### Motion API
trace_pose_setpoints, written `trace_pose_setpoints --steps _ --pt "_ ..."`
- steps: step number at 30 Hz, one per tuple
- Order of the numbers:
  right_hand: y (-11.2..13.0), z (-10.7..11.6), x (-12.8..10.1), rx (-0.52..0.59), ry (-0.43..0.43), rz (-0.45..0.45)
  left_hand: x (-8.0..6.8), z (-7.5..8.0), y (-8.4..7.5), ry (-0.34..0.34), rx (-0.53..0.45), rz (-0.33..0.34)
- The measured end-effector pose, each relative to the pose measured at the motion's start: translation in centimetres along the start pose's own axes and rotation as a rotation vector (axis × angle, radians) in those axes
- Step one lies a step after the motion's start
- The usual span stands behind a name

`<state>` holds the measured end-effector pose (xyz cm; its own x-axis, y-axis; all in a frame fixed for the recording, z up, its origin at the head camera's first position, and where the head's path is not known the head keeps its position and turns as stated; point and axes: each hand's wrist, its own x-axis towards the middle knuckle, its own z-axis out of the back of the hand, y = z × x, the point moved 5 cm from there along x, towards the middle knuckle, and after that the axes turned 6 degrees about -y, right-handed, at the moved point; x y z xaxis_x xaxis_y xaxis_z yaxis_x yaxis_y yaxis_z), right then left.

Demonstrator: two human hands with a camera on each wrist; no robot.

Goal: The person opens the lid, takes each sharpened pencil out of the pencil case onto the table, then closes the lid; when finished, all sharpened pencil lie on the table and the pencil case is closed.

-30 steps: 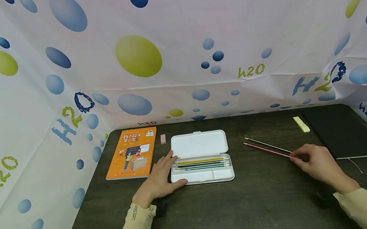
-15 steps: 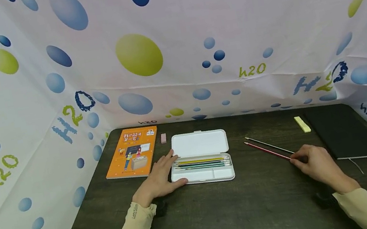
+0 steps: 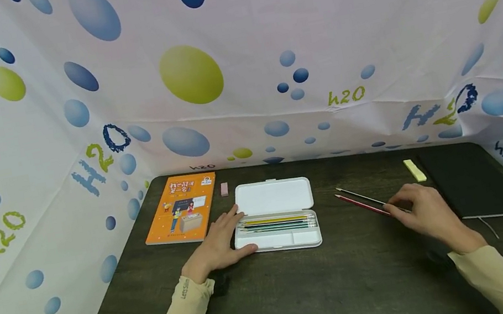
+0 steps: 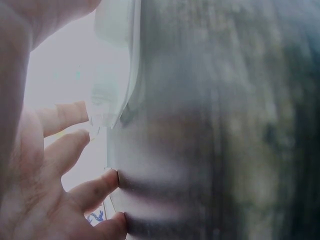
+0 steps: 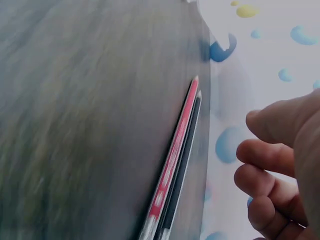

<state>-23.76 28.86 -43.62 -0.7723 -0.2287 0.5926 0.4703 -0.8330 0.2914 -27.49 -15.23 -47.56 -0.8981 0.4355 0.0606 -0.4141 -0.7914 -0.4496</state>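
Note:
A white pencil case point(image 3: 273, 241) stands open in the head view, several pencils point(image 3: 276, 225) lying in its tray. My left hand point(image 3: 218, 241) rests at the case's left side, fingers spread, with the thumb by the front corner. In the left wrist view the case's edge point(image 4: 117, 75) shows near those spread fingers. To the right, a red pencil point(image 3: 362, 204) and a dark pencil point(image 3: 356, 194) lie close together on the table. Over their near ends hovers my right hand point(image 3: 425, 210). In the right wrist view its loosely curled fingers point(image 5: 255, 180) are apart from both pencils.
An orange book point(image 3: 182, 208) lies at the back left, with a pink eraser point(image 3: 224, 189) beside it. At the right are a pale yellow block point(image 3: 414, 171) and a black notebook point(image 3: 475, 182). Printed cloth point(image 3: 236, 70) walls the table's back and sides.
My right hand has shifted left and slightly back, from the pencils' near ends to farther along them. The left hand and the pencil case have stayed in place.

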Motion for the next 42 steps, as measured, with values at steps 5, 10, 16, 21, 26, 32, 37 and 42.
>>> trace_pose_setpoints --steps 5,10,16,21,26,32,37,42 --pt "1.3 -2.1 1.2 0.072 0.11 -0.018 0.0 0.0 0.0 -0.001 0.0 0.007" --pt "2.7 -4.4 2.2 0.112 0.197 -0.028 -0.1 0.0 0.0 -0.001 0.005 0.011" --pt "5.2 -6.5 3.4 0.135 0.234 0.005 -0.1 -0.1 0.1 -0.002 0.013 0.009" --pt "7.4 -7.8 4.4 0.156 0.239 0.059 -0.1 -0.2 0.2 -0.005 0.016 0.013" --pt "9.5 -8.7 5.2 0.201 0.244 0.131 0.0 -0.1 0.0 0.002 0.014 0.021" --pt "10.8 -10.1 5.1 0.252 0.298 0.184 -0.1 -0.1 -0.1 0.009 0.001 0.025" --pt "11.2 -10.8 4.7 0.205 0.315 0.179 -0.1 -0.1 -0.2 0.004 -0.008 0.019" --pt "11.8 -11.2 4.5 0.131 0.316 0.241 0.0 0.0 -0.1 0.004 -0.006 0.02"
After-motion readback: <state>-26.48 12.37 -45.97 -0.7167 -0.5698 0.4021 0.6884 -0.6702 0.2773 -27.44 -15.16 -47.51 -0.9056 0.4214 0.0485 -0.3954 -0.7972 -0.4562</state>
